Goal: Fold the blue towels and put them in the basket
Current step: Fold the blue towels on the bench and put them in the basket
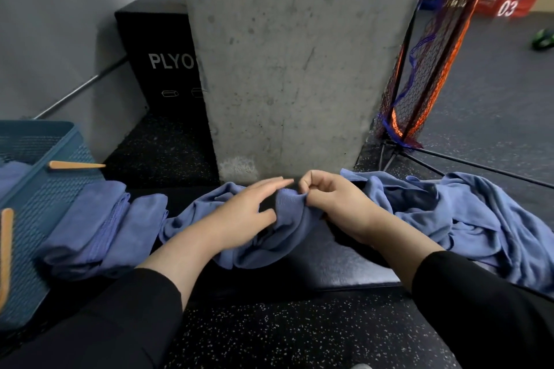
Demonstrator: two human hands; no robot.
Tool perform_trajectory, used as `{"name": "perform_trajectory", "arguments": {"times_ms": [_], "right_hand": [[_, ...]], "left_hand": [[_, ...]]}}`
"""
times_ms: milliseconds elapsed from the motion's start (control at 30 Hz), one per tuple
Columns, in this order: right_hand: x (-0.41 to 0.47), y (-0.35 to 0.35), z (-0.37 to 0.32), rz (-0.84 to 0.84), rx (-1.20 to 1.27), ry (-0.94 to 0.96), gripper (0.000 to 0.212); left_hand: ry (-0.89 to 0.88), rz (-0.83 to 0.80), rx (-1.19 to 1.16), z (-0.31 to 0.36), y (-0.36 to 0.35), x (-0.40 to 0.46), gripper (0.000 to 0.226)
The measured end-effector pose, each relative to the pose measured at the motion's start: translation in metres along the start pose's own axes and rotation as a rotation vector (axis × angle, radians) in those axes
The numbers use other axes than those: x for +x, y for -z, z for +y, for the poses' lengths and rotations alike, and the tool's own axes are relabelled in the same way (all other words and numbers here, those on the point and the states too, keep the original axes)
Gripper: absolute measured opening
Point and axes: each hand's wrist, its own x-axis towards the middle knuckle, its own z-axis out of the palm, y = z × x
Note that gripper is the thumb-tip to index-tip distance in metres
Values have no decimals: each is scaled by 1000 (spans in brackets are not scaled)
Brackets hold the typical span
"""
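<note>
A concrete pillar (287,63) backs my padded black desk (344,260), soft unfolded towels (479,219) heaped right, folded towels (99,228) beside the blue mesh basket (45,189). My right hand (335,204) pinches the crumpled towel (287,219); my left hand (242,213) lies flat-fingered, apparently seeking an edge.

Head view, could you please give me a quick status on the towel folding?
Right hand pinching towel edge; left hand flat on it, fingers straight. Folded towels beside basket. Unfolded pile waiting right. Nothing in the way.
</note>
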Motion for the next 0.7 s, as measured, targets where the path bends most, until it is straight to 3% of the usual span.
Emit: {"name": "perform_trajectory", "arguments": {"times_ms": [133, 233, 400, 467, 600, 700], "right_hand": [[-3, 5, -3, -4, 46, -17, 25], [-4, 8, -8, 41, 50, -28, 26], [-4, 18, -11, 196, -97, -92, 25], [-5, 20, -17, 252, -233, -97, 26], [-8, 29, -39, 481, -265, -44, 25], [-18, 33, -58, 594, -253, 32, 23]], "left_hand": [[-2, -52, -76, -2, -5, 0, 30], [-22, 46, -205, -1, -3, 0, 8], [-80, 248, -346, 1, 16, -5, 31], [-84, 219, -252, -1, 22, -10, 33], [13, 201, 38, -7, 32, -25, 16], [72, 299, 163, -11, 51, -43, 12]]}}
